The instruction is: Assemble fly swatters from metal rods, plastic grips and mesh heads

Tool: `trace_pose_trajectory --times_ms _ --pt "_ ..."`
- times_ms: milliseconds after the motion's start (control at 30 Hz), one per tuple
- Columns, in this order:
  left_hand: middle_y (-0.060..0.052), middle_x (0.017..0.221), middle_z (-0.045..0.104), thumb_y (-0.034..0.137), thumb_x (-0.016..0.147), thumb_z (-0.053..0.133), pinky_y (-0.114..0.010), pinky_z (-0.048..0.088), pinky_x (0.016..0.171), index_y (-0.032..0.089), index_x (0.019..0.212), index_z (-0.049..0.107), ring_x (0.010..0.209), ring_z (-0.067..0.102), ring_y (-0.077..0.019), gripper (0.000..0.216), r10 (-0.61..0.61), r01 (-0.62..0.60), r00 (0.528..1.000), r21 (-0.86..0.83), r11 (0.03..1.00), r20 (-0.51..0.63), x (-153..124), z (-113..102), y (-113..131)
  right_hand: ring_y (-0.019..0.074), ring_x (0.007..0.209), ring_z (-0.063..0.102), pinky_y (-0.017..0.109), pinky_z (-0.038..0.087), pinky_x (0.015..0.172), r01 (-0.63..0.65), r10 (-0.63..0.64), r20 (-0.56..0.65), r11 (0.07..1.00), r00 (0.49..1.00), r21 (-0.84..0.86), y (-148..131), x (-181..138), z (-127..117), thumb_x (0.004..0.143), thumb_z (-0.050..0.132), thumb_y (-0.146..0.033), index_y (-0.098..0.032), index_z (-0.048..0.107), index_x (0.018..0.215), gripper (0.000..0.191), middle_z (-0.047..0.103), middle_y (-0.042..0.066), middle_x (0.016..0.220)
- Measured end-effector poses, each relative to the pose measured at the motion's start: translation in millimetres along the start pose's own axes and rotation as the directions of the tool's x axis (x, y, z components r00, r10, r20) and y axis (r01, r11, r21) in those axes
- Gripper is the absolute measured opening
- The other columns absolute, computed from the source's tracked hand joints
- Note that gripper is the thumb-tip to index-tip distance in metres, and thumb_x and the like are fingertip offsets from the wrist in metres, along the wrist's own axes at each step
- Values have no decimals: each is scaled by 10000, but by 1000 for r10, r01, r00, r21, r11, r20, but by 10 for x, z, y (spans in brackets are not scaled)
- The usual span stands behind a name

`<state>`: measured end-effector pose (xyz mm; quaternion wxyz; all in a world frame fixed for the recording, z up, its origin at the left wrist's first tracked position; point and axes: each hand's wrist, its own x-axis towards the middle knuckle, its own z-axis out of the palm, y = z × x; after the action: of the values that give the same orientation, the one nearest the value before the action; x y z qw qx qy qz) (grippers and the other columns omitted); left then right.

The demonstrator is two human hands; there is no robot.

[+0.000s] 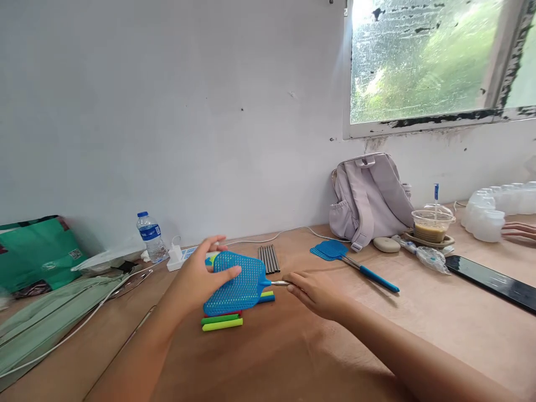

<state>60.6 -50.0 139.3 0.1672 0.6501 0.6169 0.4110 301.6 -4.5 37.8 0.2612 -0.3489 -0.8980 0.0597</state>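
My left hand (201, 279) grips the blue mesh head of a fly swatter (245, 282), its thumb lying across the front of the mesh. My right hand (314, 293) pinches the short metal rod (278, 283) at the neck of this head. Beneath the mesh lie several coloured tube handles, among them a lime one (223, 325), a green one (219, 319) and a blue one (267, 298), partly covered. Just behind, metal rods (268, 259) lie side by side. To the right rest blue swatter heads (330, 249) with metal shafts and a blue handle (379, 278).
A water bottle (151, 237), a power strip (178, 261) and a green bag (39, 254) stand at the left. On the right are a backpack (372, 195), a drink cup (431, 228), a dark phone-like slab (494, 280) and white jars (486, 218). Another person's fingers (521, 229) show there.
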Motion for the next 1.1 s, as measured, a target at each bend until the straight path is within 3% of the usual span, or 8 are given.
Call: trace_pose_trajectory --times_ms 67,167,300,467,633,800,900,1100 --pt "-71 1061 644 500 562 705 -319 523 659 219 1038 605 892 623 -258 561 -99 107 989 -74 991 106 -54 131 -213 156 718 564 245 267 551 35 -37 -17 995 999 -96 26 -8 -54 899 342 -354 -219 485 988 217 638 23 849" --pt "-79 800 690 536 550 695 -342 522 626 155 829 662 748 644 -259 473 -223 259 955 -182 949 196 -131 341 -394 154 616 552 245 215 507 16 -26 -51 981 998 -191 43 -41 -31 781 471 -352 -203 461 939 217 622 -4 704" --pt "-54 673 674 536 599 662 -322 505 574 152 719 676 642 627 -226 403 -132 152 984 -183 971 118 -185 514 -435 138 500 507 256 135 469 -72 50 -89 960 995 -270 66 -66 66 659 462 -204 -203 428 877 220 581 -34 588" --pt "-34 640 670 498 599 677 -290 492 564 165 678 682 623 611 -204 343 -107 112 993 -140 984 44 -189 563 -444 134 460 478 269 108 463 -119 97 -88 947 991 -298 109 -54 138 609 427 -143 -208 402 832 233 565 -40 558" --pt "-42 656 664 485 584 698 -320 500 569 160 711 658 632 617 -217 351 -137 170 979 -235 957 150 -121 547 -441 151 517 495 255 189 473 -73 70 -21 975 997 -212 112 -56 76 609 442 -128 -212 419 840 247 566 -25 603" --pt "-62 972 650 442 607 697 -319 518 614 183 924 581 727 644 -200 426 -175 246 968 -574 781 177 60 446 -452 170 735 560 263 379 621 41 -37 55 997 998 -66 402 -113 -205 797 417 -161 -221 506 929 170 594 44 863" --pt "-56 967 634 408 640 654 -329 517 654 175 895 530 655 650 -168 367 -213 206 974 -664 719 72 198 336 -602 182 832 566 301 434 736 -67 60 -151 997 987 -46 824 -256 -368 847 436 -228 -208 569 911 149 564 89 963" --pt "-17 744 601 404 622 576 -288 466 590 181 732 533 635 605 -169 252 -221 159 952 -276 948 -211 418 169 -1084 162 828 588 301 480 745 -504 396 -464 854 792 -131 1425 -663 -463 887 452 -302 -217 623 942 199 598 64 972"
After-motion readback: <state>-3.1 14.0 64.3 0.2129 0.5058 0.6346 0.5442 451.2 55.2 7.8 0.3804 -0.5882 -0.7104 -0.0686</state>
